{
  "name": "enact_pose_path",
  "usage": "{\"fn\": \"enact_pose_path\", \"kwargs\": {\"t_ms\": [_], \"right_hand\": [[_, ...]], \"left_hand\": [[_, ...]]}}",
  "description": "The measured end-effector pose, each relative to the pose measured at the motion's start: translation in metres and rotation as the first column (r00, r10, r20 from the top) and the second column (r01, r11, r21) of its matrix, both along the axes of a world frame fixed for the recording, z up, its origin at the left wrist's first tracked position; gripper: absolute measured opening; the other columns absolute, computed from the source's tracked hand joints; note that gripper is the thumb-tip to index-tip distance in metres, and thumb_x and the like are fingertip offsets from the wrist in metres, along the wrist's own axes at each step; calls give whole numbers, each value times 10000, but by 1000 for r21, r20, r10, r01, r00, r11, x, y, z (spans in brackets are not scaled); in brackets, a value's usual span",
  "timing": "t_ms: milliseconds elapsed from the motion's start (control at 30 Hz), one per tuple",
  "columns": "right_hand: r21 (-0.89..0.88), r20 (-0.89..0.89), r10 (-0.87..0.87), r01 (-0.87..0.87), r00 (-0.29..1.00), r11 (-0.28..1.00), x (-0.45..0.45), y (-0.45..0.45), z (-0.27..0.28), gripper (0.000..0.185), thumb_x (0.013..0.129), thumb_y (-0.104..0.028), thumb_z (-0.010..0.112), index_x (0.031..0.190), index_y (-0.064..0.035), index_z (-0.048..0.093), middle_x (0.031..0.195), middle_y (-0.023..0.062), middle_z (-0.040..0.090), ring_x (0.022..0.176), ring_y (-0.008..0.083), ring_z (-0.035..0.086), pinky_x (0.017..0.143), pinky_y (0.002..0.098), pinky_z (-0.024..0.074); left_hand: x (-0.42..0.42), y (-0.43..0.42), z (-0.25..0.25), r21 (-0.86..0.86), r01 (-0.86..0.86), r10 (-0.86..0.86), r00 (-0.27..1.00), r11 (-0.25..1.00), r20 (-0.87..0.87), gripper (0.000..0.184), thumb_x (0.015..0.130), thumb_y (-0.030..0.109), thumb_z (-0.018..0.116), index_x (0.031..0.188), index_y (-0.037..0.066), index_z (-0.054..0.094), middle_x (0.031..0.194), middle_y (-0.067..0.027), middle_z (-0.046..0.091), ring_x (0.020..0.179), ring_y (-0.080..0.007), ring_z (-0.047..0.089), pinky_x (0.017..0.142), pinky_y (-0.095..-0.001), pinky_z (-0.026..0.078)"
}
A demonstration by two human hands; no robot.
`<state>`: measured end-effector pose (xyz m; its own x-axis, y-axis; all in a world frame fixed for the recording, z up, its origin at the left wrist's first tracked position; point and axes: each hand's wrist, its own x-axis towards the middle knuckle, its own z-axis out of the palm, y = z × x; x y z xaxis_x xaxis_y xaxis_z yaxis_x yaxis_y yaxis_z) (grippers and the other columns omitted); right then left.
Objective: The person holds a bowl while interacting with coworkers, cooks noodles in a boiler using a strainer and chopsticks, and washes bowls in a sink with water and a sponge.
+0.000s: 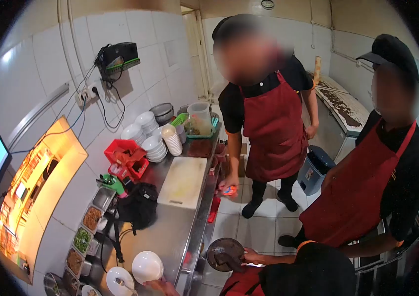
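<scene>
Dark mortar in right hand beyond counter edge; left hand at white bowl, hold unclear

One steel counter stood near me, lower left to upper centre. It bore: cutting board, mid-frame; black bag, centre left; red crate, bowl stacks, cup stack, higher in frame; white plate, lower left; white bowl beside it, contact unclear.

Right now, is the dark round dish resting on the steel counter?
No, the right hand holds the dark round dish by its edge, and in this view it lies outside the steel counter.
</scene>
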<state>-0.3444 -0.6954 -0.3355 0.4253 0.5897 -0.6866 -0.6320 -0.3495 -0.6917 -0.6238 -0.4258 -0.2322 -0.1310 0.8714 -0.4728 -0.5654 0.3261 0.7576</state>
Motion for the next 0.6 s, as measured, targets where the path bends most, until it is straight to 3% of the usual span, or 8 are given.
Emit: {"fn": "enact_pose_path", "kwargs": {"t_ms": [100,233,300,333,400,533,567,600], "right_hand": [[12,-42,-37,37,998,999,3,1,23,402,746,26,557,1124,-68,457,958,98,558,884,259,558,673,401,551],[-1,30,-29,29,999,1000,9,-1,-3,340,758,-6,536,1093,-42,490,938,92,577,874,235,565,654,376,544],[-104,444,370,-363,816,926,22,1,-58,425,755,23,550,1133,-99,396,776,42,535,680,179,552,684,430,529],[-104,444,369,-362,817,926,20,2,-40,425,755,23,550,1133,-99,396,776,42,535,680,179,552,684,430,529],[-9,12,114,-114,993,993,11,10,28,409,771,4,538,1146,-85,401,786,43,537,678,173,547,683,393,533],[-22,13,102,-102,995,995,12,19,17,406,769,-4,534,1149,-80,411,787,39,542,669,158,546,663,360,539],[-65,139,214,-207,967,976,13,23,7,393,768,-7,531,1139,-78,425,794,42,550,670,150,551,655,347,540],[-122,256,325,-303,911,945,18,21,-27,380,767,-9,528,1130,-76,439,802,45,558,671,142,555,647,335,541]], "left_hand": [[7,22,-14,15,-23,23,1000,1000,14,527,917,430,330,1272,41,337,1187,-124,463,1026,-255,481,865,-375,408],[10,37,-28,39,-43,43,999,998,19,495,924,404,339,1257,38,357,1162,-120,482,1002,-242,492,843,-362,419],[12,42,-34,57,-54,54,998,997,17,480,928,391,343,1250,36,367,1149,-118,491,990,-236,498,831,-355,425],[12,43,-37,65,-64,62,998,996,22,472,929,384,345,1246,35,372,1143,-117,495,984,-233,501,825,-352,428],[15,40,-41,75,-69,68,998,995,8,465,931,378,348,1242,34,377,1136,-115,500,978,-230,504,820,-349,430],[30,2,-52,599,101,308,782,795,-541,379,882,228,443,1183,-2,426,1079,-117,515,922,-209,507,772,-332,427],[39,-12,-45,680,198,404,677,706,-616,361,870,190,467,1168,-11,438,1065,-117,518,908,-204,508,760,-328,426],[52,-30,-39,683,405,233,731,608,-641,339,837,154,503,1129,-15,470,1045,-127,521,899,-213,512,763,-323,426]]}}
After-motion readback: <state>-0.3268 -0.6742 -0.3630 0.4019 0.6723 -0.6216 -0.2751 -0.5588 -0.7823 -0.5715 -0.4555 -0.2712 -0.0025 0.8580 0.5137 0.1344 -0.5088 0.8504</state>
